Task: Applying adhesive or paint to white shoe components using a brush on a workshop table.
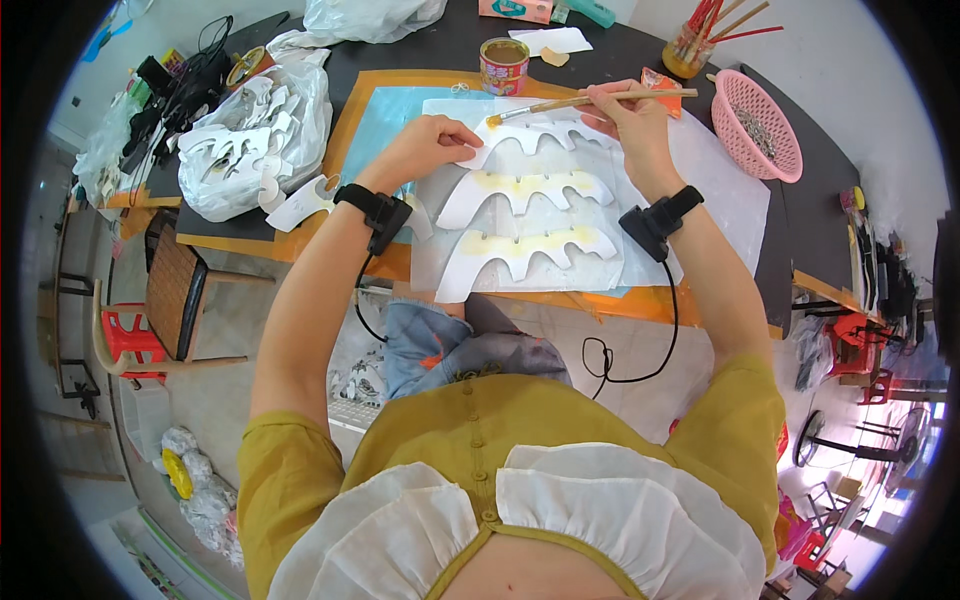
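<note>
Three white scalloped pieces (pixel 527 192) on sheet (pixel 428 262), dark table (pixel 420 55). Left hand (pixel 432 145) at farthest piece, grip unclear; right hand (pixel 632 120) clamped on brush (pixel 560 103). Pink basket (pixel 728 105) right, chair (pixel 175 287) left.

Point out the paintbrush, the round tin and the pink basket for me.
Paintbrush (pixel 560 103): head view, on its wooden handle, between the ferrule and the right hand (pixel 622 118).
Round tin (pixel 503 71): head view, on its printed side.
Pink basket (pixel 743 88): head view, on its inner wall near the far end.
</note>
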Demonstrator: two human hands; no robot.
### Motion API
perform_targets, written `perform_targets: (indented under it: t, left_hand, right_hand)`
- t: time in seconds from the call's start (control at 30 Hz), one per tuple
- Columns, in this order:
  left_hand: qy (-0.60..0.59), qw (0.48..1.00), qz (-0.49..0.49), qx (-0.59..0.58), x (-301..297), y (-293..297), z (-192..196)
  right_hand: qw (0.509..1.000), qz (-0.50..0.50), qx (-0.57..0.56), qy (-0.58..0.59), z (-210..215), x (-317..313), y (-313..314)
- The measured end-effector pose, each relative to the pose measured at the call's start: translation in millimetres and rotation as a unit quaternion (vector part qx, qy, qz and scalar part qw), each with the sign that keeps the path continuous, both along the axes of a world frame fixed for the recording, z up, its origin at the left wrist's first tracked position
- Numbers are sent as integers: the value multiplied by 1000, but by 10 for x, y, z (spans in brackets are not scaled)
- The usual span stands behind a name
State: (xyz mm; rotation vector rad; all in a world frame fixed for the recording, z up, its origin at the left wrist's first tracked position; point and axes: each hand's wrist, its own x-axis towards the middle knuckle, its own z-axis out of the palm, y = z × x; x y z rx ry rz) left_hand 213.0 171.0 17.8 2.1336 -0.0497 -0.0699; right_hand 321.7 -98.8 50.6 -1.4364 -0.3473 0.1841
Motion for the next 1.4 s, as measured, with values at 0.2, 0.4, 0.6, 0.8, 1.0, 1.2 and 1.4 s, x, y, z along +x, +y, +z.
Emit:
perform_targets:
  t: [0.2,0.4,0.6,0.8,1.0,1.2,1.4]
  left_hand:
    - [2,1000,-5,17,-12,11,17]
    - [-17,1000,-4,2,17,26,-37]
    - [-26,999,-16,9,29,28,-52]
    - [-24,999,-9,20,18,26,-47]
    - [-18,1000,-10,7,41,42,-70]
    - [-16,1000,-9,19,44,25,-44]
    - [-6,1000,-6,21,22,28,-20]
  right_hand:
    - [998,47,-47,2,122,-122,-75]
    - [999,44,-20,-25,134,-108,-66]
    - [996,80,9,-42,40,-130,-1]
    - [991,116,-29,-63,152,-224,-100]
    - [990,93,-61,-83,189,-249,-276]
    - [990,83,-57,-95,199,-260,-303]
    - [990,96,-65,-85,208,-303,-260]
